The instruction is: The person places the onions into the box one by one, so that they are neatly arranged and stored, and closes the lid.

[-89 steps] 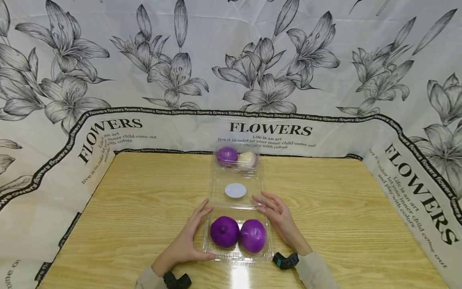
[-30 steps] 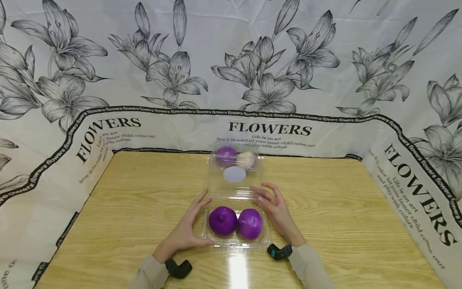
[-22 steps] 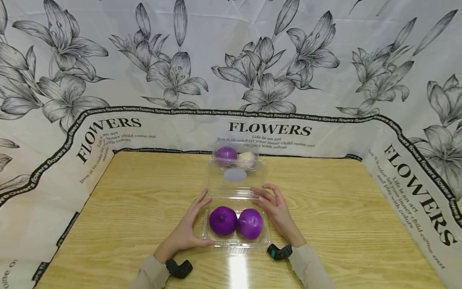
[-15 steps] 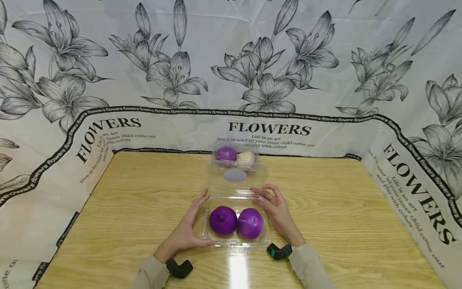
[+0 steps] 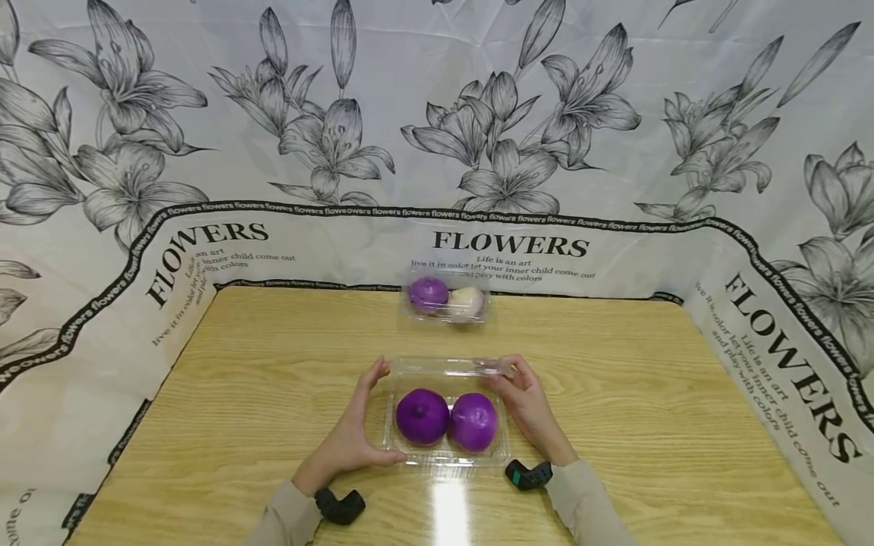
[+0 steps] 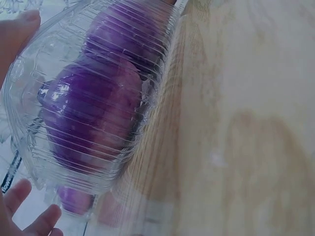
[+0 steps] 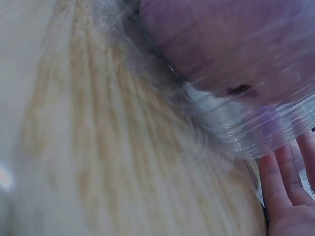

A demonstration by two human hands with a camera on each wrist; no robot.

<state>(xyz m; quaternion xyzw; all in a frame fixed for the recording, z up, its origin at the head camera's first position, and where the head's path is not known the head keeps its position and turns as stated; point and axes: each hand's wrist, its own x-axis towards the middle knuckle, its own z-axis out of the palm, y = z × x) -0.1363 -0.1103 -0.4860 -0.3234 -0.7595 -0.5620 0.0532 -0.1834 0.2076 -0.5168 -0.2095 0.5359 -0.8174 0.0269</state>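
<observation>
A clear plastic clamshell box (image 5: 448,459) holds two round purple vegetables; the left one (image 5: 422,416) has a stubby top, the right one (image 5: 474,422) looks smooth. Its lid (image 5: 444,367) is raised, seen almost edge-on along the far side. My left hand (image 5: 351,432) spans the box's left side, thumb at the near corner and fairly straight fingers by the far corner. My right hand (image 5: 527,402) is at the far right corner, its fingers behind the lid. In the right wrist view those fingers (image 7: 275,179) look straight; the right thumb is hidden.
Farther back, by the wall cloth, sits a second clear box (image 5: 447,316) with one purple vegetable (image 5: 428,293) and one whitish vegetable (image 5: 467,302). Both boxes are on a wood-grain table (image 5: 273,364). Flower-printed cloth (image 5: 341,254) encloses the back and sides.
Box and hands have moved slightly away from me. The lid, lying flat at first, has been lifted by the right hand until nearly edge-on, and its white label no longer shows.
</observation>
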